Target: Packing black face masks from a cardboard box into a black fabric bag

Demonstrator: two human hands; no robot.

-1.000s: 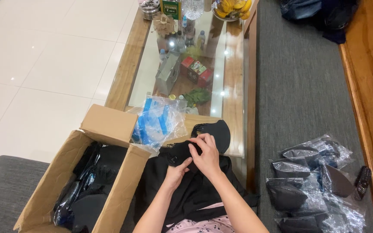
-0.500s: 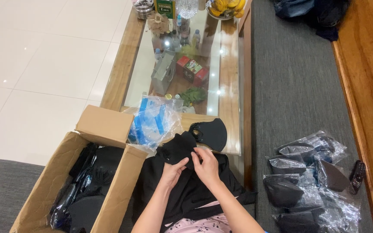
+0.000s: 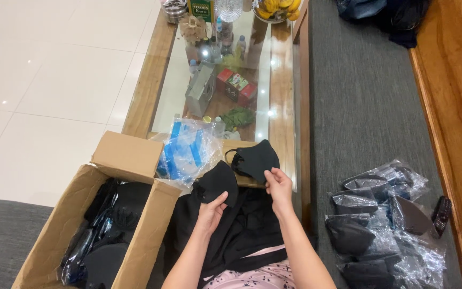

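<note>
Near the bottom centre of the frame, your left hand (image 3: 211,210) pinches one black mask (image 3: 218,183) from below, fingers closed on its lower edge, while your right hand (image 3: 279,185) grips the edge of a second black mask (image 3: 256,159) lying on the near end of the glass table (image 3: 144,93). You appear to be holding the two apart so each can be handled singly (one per hand, not stacked). Both sit just above the pile of black cloth (image 3: 241,230) on your lap.

At lower left, an open cardboard box (image 3: 129,160) holds dark items, some in clear plastic; what exactly they are is hard to tell. Just above your left hand, a clear bag (image 3: 188,150) with blue contents rests on the table's near end. At lower right, bagged masks (image 3: 380,225) lie heaped on the grey cushion (image 3: 359,96), with a dark remote (image 3: 441,213) beside them.
</note>
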